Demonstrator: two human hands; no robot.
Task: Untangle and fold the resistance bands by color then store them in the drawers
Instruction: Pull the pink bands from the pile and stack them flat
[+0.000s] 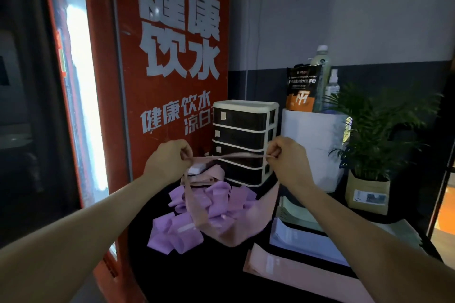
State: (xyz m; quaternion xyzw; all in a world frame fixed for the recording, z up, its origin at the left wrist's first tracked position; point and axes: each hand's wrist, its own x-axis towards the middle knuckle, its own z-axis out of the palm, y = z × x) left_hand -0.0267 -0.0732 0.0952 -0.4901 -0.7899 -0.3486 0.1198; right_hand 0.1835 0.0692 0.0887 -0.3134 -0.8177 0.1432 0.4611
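A pink resistance band (197, 206) is stretched in the air between my two hands. My left hand (170, 162) pinches its left end and my right hand (285, 160) pinches its right end; the rest of the loop hangs down over a tangled heap of purple bands (177, 231) on the black table (197, 278). Behind the hands stands a small drawer unit (243, 140) with dark drawers, all closed. A flat pink band (295, 270) lies at the front right, beside stacks of pale blue bands (302, 241) and pale green bands (293, 211).
A red drinks cabinet (172, 56) with white lettering stands close on the left. A white box (315, 145) carrying bottles and a pouch sits behind the drawers. A potted plant (369, 150) stands at the right.
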